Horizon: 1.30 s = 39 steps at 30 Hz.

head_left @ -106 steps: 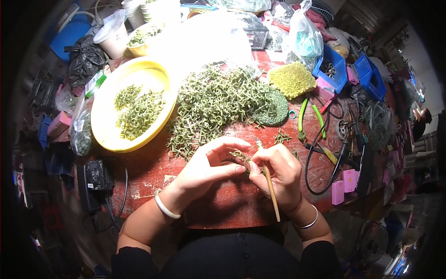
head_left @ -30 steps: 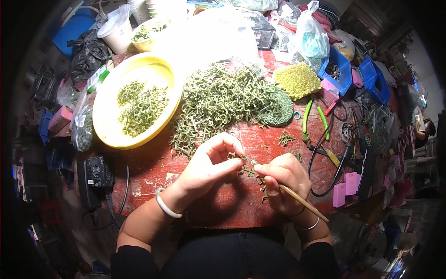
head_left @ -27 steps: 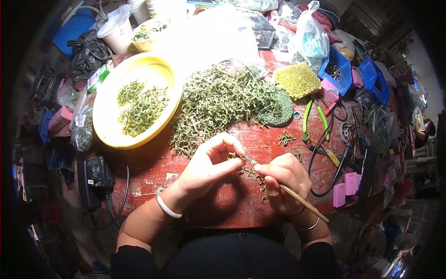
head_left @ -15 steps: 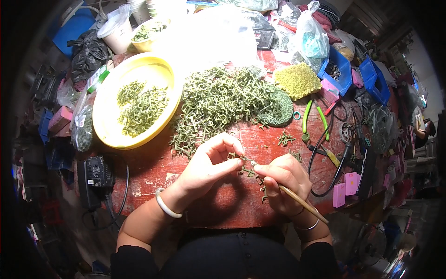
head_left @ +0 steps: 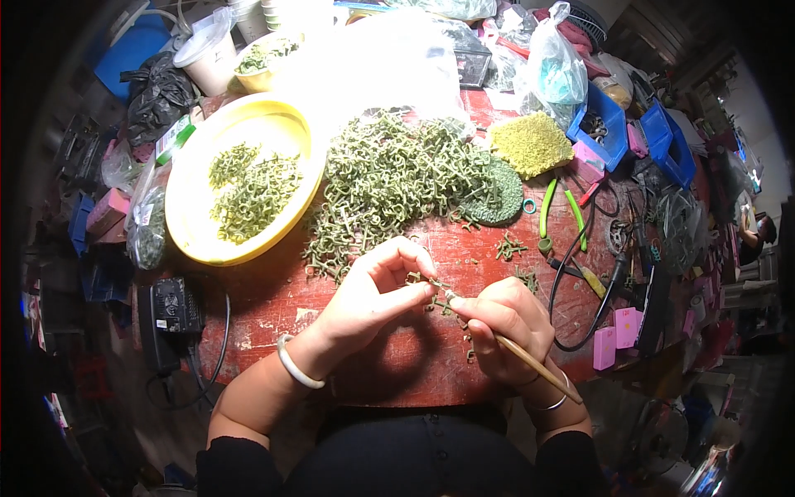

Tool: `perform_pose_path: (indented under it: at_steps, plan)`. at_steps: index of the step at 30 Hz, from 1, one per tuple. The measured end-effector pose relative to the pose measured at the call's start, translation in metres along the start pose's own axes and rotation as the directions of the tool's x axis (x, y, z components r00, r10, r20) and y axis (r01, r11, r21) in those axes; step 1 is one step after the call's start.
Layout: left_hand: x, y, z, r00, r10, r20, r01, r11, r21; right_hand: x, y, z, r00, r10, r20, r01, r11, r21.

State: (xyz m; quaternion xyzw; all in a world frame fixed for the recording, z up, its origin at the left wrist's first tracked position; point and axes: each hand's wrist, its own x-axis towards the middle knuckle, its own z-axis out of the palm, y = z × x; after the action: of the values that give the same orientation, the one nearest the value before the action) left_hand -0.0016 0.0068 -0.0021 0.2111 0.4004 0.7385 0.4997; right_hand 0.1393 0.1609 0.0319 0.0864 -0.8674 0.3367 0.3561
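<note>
My left hand [head_left: 368,298] pinches a small green curled piece [head_left: 436,282] between thumb and fingertips, above the front of the red table. In my right hand [head_left: 512,315] is a slim wooden-handled tool [head_left: 537,362]; its pale tip end meets the piece at my left fingertips. What exactly the tip is like is too small to tell. Beyond my hands lies a heap of similar green curled pieces [head_left: 389,178]. More of them lie in a yellow-rimmed basin [head_left: 184,228] at the left. A few loose pieces [head_left: 510,246] are scattered right of my hands.
A round green textured pad [head_left: 499,197] and a yellow-green shaggy sponge [head_left: 530,142] sit beside the heap. Green-handled pliers [head_left: 575,217], a black cable [head_left: 566,311] and pink blocks [head_left: 627,325] lie to the right. A black power box [head_left: 175,306] stands left.
My right hand and the tool have shifted very slightly, the tip a little lower and to the left. My left hand keeps its place and pinch.
</note>
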Motion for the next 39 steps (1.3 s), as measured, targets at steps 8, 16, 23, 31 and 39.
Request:
perform_pose_path:
  at_steps: [8,16,23,31,39]
  plan:
    - [0.0003,-0.001,-0.001,1.0,-0.003,-0.003,0.003,1.0,0.009,-0.0004,0.0012,0.0,1.0,-0.009,-0.01,0.008,0.999,-0.036]
    - [0.0003,-0.0009,-0.0005,1.0,0.006,0.003,-0.006,1.0,0.018,0.0005,0.0009,0.0006,1.0,-0.02,-0.007,0.02,1.0,-0.018]
    - [-0.0008,0.0001,-0.0001,1.0,0.0,-0.006,0.0,1.0,0.011,0.0019,-0.0008,-0.0002,1.0,-0.024,0.001,0.024,1.0,-0.011]
    - [-0.0005,-0.0001,0.0004,1.0,-0.003,-0.02,0.004,0.999,0.035,0.0006,0.0002,0.0,1.0,-0.015,-0.005,0.015,1.0,-0.017]
    - [0.0008,-0.0019,0.0009,1.0,0.007,-0.013,-0.007,1.0,0.014,-0.0023,0.0022,0.0,1.0,0.008,-0.019,-0.009,0.999,-0.046]
